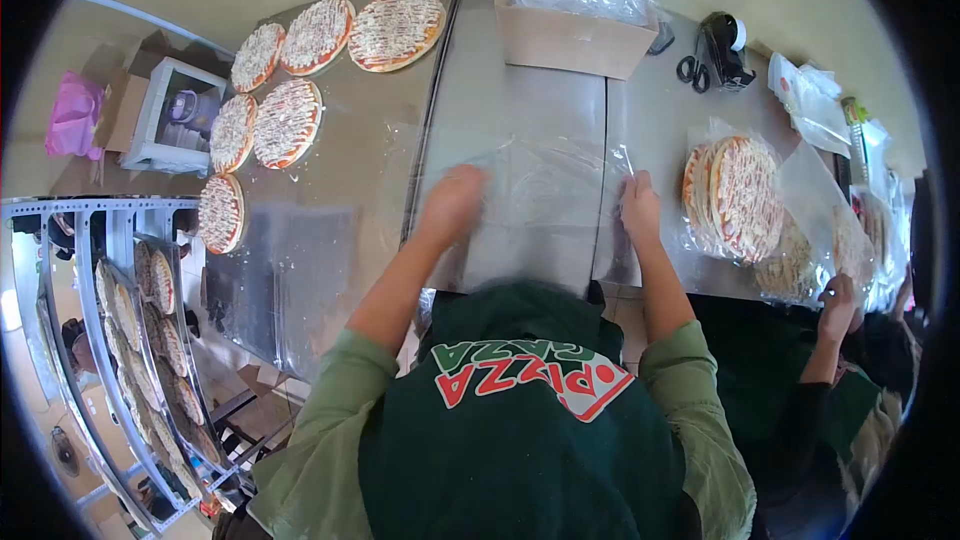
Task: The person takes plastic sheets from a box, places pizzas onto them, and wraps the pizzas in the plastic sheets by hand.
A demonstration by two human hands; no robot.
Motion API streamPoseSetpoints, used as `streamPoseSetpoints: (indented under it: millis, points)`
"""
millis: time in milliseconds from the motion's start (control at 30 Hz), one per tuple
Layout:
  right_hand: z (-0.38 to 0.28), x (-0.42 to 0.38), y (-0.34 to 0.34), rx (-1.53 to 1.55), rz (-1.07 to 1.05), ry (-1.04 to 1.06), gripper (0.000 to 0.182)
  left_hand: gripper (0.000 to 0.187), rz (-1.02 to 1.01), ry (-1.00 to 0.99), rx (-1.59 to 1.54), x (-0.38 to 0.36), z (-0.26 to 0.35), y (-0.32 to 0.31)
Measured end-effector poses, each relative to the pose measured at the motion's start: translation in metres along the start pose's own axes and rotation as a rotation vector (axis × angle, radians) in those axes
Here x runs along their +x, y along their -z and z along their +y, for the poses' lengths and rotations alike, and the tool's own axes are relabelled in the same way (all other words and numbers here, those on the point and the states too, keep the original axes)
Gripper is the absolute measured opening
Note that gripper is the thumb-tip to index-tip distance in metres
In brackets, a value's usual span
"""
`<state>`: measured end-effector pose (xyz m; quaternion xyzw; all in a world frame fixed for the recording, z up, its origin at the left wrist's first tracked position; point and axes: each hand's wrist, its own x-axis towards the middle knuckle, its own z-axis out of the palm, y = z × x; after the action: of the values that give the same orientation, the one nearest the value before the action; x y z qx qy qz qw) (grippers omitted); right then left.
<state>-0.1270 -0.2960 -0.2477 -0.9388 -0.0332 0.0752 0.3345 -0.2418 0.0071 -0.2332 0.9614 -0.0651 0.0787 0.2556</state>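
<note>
A clear plastic bag [555,172] lies spread on the metal table in front of me. My right hand [641,208] pinches its right edge between closed fingers. At the bag's left side is my left hand [455,205], blurred by motion, so its fingers cannot be made out. Several topped pizzas [398,30] lie flat on the table to the left. Right of my right hand stands a bagged stack of pizzas [735,198] in clear plastic.
A cardboard box [575,38] of plastic bags sits at the back, with scissors [692,73] and a tape dispenser [728,50] beside it. At right, a co-worker's hand [838,308] holds a bag. A metal rack [110,340] of pizzas stands at lower left.
</note>
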Motion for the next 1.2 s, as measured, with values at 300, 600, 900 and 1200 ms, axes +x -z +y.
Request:
streamPoseSetpoints:
  millis: [300, 600, 900, 1200]
  points:
    - [-0.011, 0.012, 0.045, -0.529, 0.326, 0.379, 0.044, 0.094, -0.548, 0.251, 0.38, 0.024, 0.06, 0.016]
    - [-0.033, 0.011, 0.039, -0.528, -0.291, 0.373, 0.088, 0.112, -0.438, 0.361, 0.293, 0.051, 0.014, -0.012]
    - [-0.013, -0.04, 0.061, -0.484, -0.54, 0.314, 0.076, 0.122, -0.405, 0.252, 0.222, -0.015, 0.022, -0.004]
    - [-0.009, -0.045, 0.054, -0.4, -0.406, 0.159, 0.056, 0.105, -0.268, 0.112, 0.067, -0.088, 0.006, 0.01]
